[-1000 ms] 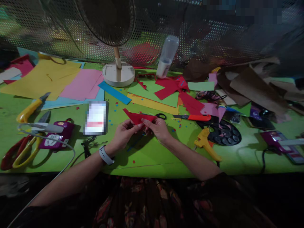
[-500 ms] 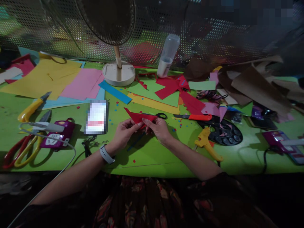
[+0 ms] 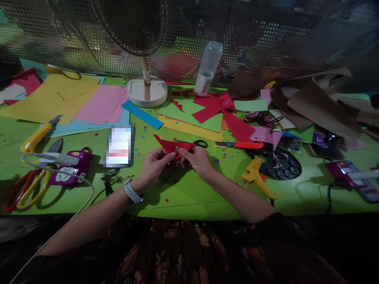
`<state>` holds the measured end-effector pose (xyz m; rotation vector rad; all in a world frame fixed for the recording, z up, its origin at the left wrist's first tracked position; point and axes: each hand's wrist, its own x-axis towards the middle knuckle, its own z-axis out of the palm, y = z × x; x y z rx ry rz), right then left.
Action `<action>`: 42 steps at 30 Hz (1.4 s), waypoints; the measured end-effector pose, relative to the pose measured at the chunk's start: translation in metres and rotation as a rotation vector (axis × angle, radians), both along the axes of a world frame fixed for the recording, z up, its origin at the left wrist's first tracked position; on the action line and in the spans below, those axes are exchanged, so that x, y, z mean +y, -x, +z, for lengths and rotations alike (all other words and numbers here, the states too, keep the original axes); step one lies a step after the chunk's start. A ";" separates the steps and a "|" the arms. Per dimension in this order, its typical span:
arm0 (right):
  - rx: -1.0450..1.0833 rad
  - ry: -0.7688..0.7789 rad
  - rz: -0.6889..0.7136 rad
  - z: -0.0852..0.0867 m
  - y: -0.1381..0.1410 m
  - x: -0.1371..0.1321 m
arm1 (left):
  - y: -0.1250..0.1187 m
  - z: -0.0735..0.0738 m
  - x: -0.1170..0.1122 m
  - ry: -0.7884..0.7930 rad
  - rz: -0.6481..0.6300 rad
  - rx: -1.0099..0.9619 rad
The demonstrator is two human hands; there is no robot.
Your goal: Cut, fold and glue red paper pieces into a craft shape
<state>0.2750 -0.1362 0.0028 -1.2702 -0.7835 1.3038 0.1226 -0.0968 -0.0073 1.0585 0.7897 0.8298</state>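
Observation:
A piece of red paper (image 3: 168, 145), folded to a pointed shape, is held above the green table between both hands. My left hand (image 3: 154, 165) pinches its left side with thumb and fingers. On the other side, my right hand (image 3: 200, 162) grips the paper, its thumb pressed on top. Part of the paper is hidden by the fingers. Just behind my right hand show the black handle loops of small scissors (image 3: 201, 144). A utility knife (image 3: 239, 144) with an orange handle lies to the right. Tiny red and blue paper bits are scattered around.
At the left lie a phone (image 3: 119, 146), a purple power strip (image 3: 70, 167) and large scissors (image 3: 28, 189). A fan base (image 3: 146, 94) and a bottle (image 3: 207, 75) stand behind. A yellow glue gun (image 3: 256, 175) and black palette (image 3: 287, 165) lie right, brown paper (image 3: 322, 104) beyond.
Both hands keep their hold on the red paper, with almost no visible movement. The whole view has shifted very slightly.

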 end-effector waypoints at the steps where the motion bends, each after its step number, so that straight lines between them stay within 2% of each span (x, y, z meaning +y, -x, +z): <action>1: 0.003 0.009 -0.007 0.001 0.000 0.000 | 0.000 0.000 0.000 0.002 -0.001 -0.011; 5: -0.018 0.031 -0.059 0.002 -0.003 0.001 | 0.000 0.001 0.000 0.050 0.006 -0.029; 9: -0.049 -0.025 -0.117 0.001 -0.013 0.005 | 0.001 0.003 0.002 0.091 0.010 -0.035; 14: -0.039 -0.095 -0.392 0.005 -0.032 0.013 | 0.004 0.005 0.008 0.121 0.079 -0.038; 16: -0.032 -0.037 -0.325 0.008 -0.032 0.012 | 0.005 0.004 0.009 0.135 0.083 -0.046; 19: -0.027 0.039 -0.043 0.010 -0.025 0.007 | 0.005 0.004 0.008 0.133 0.052 -0.050; 20: -0.025 0.036 0.009 0.010 -0.022 0.005 | 0.004 0.004 0.007 0.129 0.051 -0.050; 23: -0.027 -0.010 0.036 0.007 -0.015 0.002 | 0.003 0.005 0.005 0.170 0.042 -0.057; 27: -0.020 -0.046 0.098 0.001 -0.011 -0.001 | 0.003 0.008 0.003 0.290 -0.059 -0.069; 35: -0.124 -0.127 0.129 0.000 -0.007 -0.005 | 0.005 0.012 0.003 0.184 -0.148 -0.010; 42: -0.179 -0.142 0.145 0.001 -0.008 -0.005 | 0.006 0.016 0.004 0.199 -0.153 0.019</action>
